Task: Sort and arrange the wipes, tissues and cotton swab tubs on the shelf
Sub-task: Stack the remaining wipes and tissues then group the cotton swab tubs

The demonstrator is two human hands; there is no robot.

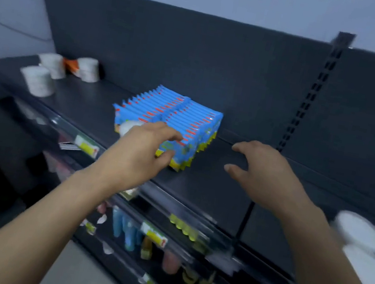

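Two tight rows of blue wipe packs (180, 120) with yellow bottom edges stand upright on the dark top shelf (83, 101). My left hand (141, 151) reaches over the front of the packs, fingers curved, thumb against the nearest pack; whether it grips one is unclear. My right hand (264, 170) hovers over bare shelf to the right of the packs, fingers loosely curled, holding nothing. Three white cotton swab tubs (38, 80) sit at the far left of the shelf, with an orange pack (71, 65) between them. More white tubs (361, 245) are blurred at the right edge.
A slotted upright (316, 89) divides the dark back panel. Price tags (87, 145) line the shelf's front rail. Lower shelves hold blue tubes (124, 229) and other small bottles. A pale wall stands behind and to the left.
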